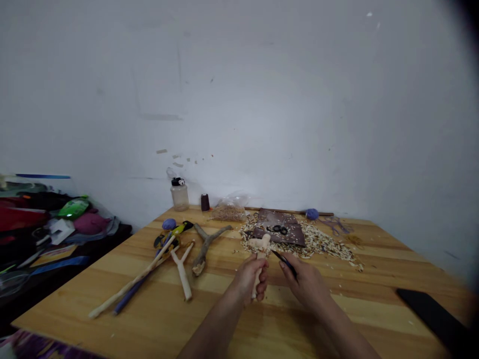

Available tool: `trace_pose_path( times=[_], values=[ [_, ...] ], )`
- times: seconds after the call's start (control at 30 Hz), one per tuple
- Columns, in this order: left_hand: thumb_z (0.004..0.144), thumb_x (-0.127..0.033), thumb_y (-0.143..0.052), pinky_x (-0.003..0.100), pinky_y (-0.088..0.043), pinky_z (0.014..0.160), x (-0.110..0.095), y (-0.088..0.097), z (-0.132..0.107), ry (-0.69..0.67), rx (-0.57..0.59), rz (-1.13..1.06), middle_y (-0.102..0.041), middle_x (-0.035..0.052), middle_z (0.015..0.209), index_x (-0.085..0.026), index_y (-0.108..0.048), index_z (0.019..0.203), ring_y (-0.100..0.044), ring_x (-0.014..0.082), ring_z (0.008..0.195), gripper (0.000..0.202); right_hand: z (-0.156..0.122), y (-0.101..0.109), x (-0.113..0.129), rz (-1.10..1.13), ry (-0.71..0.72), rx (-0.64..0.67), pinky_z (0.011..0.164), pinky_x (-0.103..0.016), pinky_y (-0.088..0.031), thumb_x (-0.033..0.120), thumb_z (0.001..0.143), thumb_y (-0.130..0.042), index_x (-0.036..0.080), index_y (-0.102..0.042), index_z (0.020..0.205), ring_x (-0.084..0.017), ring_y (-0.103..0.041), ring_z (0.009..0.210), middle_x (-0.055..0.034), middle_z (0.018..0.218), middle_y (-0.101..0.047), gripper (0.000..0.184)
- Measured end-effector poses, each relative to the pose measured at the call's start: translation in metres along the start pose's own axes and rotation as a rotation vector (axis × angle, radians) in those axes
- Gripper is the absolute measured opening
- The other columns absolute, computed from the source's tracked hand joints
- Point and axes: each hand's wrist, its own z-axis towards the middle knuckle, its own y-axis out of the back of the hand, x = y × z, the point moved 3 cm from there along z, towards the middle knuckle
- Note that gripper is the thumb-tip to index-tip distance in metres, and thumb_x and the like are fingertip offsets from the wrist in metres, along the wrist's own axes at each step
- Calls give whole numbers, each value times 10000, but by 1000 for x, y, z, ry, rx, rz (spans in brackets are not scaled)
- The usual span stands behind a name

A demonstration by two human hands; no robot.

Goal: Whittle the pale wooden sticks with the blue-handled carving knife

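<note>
Head view, left to right: a heap of bags and cloth point(41, 214) sits beside the table point(60, 319), with a green foil packet point(73, 208) on top. On the pale, glossy pine lie a long peeled branch point(130, 279), a slim blue stick point(129, 296), a yellow-handled tool point(175, 230), a smooth forked branch point(182, 271) and a gnarled grey fork of driftwood point(205, 247). Behind them stand a clear plastic bottle point(179, 195) and a dark thread spool point(205, 202).

At centre, our left hand point(247, 279) has its grip closed around the stem of a pale carved wooden figure point(260, 244), held above the table. Our right hand point(307, 284) has its grip clamped on a small black-bladed knife point(285, 263), whose tip sits just beside the figure's crossbar. We judge that a slip could drive the point toward the left fingers, and that forcing the cut could split the thin arms along the grain.

Further right, curly wood shavings point(322, 242) surround a brown leather pad point(279, 227), and a flat black slab point(430, 314) lies at the table's edge.
</note>
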Motion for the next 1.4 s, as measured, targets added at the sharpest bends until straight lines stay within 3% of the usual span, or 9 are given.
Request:
trace_pose_path(
  times=[0.53, 0.9, 1.4],
  values=[
    [719, -341, -498, 143, -220, 266, 1, -2, -1, -28, -7, 35, -421, -96, 467, -219, -445, 758, -318, 56, 279, 140, -1, 2, 7, 45, 24, 32, 592, -275, -425, 353, 918, -303, 223, -574, 1084, -206, -656, 691, -56, 857, -701, 343],
    [735, -364, -507, 142, -190, 261, 3, -4, -3, 81, 195, -55, -395, -98, 464, -206, -489, 786, -293, 49, 273, 168, -1, 1, 6, 71, 93, -4, 587, -258, -435, 336, 915, -327, 233, -568, 1140, -188, -659, 698, -52, 871, -707, 346],
    [790, -336, -476, 161, -168, 240, 8, -1, 0, 202, 298, -217, -373, -97, 456, -194, -520, 795, -263, 47, 261, 149, -2, -7, 7, 66, 129, -55, 643, -284, -487, 292, 914, -325, 263, -528, 1229, -195, -674, 768, -51, 996, -695, 376]
  ],
)
